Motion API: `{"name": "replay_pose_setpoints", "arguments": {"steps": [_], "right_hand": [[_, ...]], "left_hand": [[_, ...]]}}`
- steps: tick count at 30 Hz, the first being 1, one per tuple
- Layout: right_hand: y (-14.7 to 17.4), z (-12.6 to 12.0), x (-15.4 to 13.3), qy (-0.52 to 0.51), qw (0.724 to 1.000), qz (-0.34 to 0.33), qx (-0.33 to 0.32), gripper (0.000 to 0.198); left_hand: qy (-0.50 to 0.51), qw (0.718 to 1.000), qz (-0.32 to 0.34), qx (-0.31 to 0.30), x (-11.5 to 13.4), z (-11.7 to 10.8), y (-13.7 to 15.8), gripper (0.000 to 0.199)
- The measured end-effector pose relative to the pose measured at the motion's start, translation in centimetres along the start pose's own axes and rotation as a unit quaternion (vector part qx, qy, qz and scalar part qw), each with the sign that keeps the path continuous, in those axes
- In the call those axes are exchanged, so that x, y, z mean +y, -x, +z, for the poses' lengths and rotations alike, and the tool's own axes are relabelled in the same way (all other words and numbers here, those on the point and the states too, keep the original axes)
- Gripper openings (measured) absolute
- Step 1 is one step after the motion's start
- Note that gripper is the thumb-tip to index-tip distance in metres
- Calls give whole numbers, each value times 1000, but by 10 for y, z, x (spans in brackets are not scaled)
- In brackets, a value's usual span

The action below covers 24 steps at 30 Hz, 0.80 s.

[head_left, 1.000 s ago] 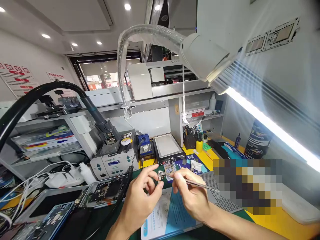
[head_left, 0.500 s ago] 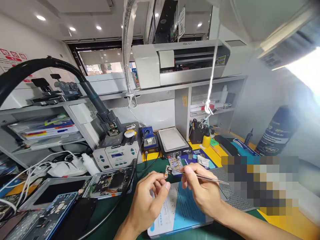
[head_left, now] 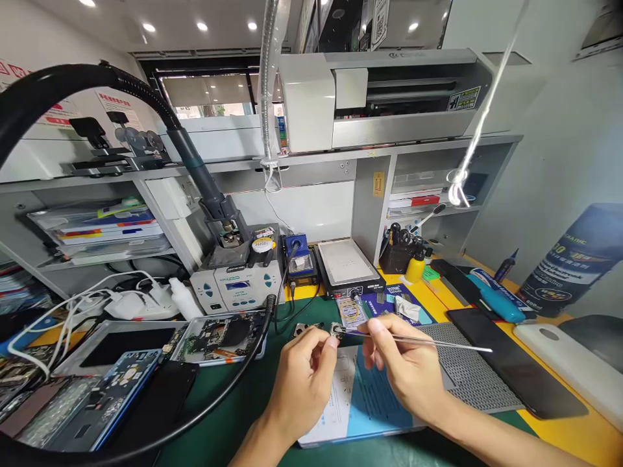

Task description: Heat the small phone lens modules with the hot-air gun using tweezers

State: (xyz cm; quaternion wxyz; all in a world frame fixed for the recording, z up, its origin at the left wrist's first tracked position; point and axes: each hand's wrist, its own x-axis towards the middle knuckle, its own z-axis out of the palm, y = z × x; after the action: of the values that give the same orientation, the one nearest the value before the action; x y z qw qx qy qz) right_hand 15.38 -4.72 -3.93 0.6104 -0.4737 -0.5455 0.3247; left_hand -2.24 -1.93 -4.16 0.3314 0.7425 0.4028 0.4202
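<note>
Head view: what does the left hand (head_left: pixel 306 373) have?

A small part (head_left: pixel 335 331), pinched between thumb and forefinger near the far edge of the blue and white box (head_left: pixel 374 399). I would say a light, firm pinch serves best; squeezing hard could bend something so small.

And the right hand (head_left: pixel 409 363)?

It is closed around the tweezers (head_left: pixel 450 344), whose tips reach the part. Whether those tips grip it or only touch it, I cannot tell.

How should they be worked?

With small finger movements, I think, and quiet wrists. A pushed tip could slip and jab the left fingertips.

What lies about them?

The box, flat on the desk (head_left: pixel 243 397), would make a decent catch, so working lower over it looks safer. Past the hands is a small clear packet (head_left: pixel 352 312), then a flat-topped machine (head_left: pixel 348 264). To the right are a grey mat (head_left: pixel 474 373) and a black screen (head_left: pixel 523 366); the tweezers' back end points their way, so mind it when turning.
</note>
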Motion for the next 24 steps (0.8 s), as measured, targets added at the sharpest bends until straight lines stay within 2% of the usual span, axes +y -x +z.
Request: {"name": "replay_pose_setpoints", "arguments": {"steps": [3, 8, 15, 24], "right_hand": [[-2, 1, -4, -2, 1000, 15, 2, 42], [-8, 3, -9, -59, 995, 85, -9, 46], [-10, 1, -5, -120, 984, 133, -19, 47], [-18, 3, -13, -195, 954, 227, -20, 45]], "left_hand": [[-6, 1000, -4, 16, -3, 2, 0, 33], [-13, 999, -8, 48, -7, 1, -1, 34], [-8, 998, 4, 57, -6, 1, -2, 34], [-53, 995, 65, 58, -11, -1, 1, 30]]}}
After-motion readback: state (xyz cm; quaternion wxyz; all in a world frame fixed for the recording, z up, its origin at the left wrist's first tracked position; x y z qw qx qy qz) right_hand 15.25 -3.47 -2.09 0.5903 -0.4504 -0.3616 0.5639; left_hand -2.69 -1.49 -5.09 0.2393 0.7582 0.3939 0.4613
